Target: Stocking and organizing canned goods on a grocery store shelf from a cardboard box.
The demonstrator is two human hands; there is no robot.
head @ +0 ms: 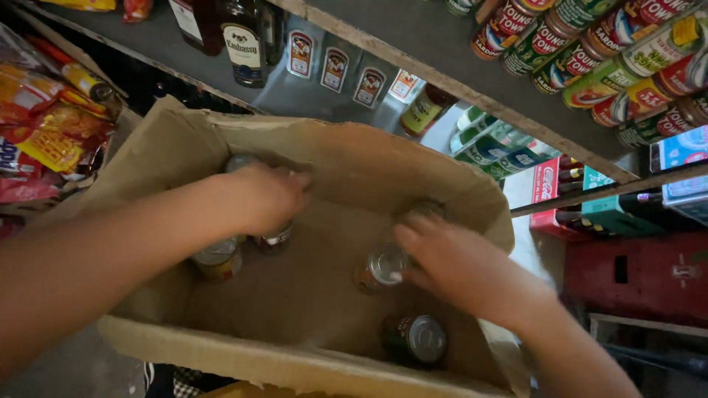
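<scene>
Head view: inside the cardboard box, I see my left hand closed over one can, my right hand grasping another can.

Stacked tins with red, green and yellow labels are lying on their sides at the upper right of the frame, sitting on a grey shelf board. Dark and clear bottles are standing in a row along the top centre. Bright snack packets are hanging at the left edge. A red crate is sitting at the lower right.
</scene>
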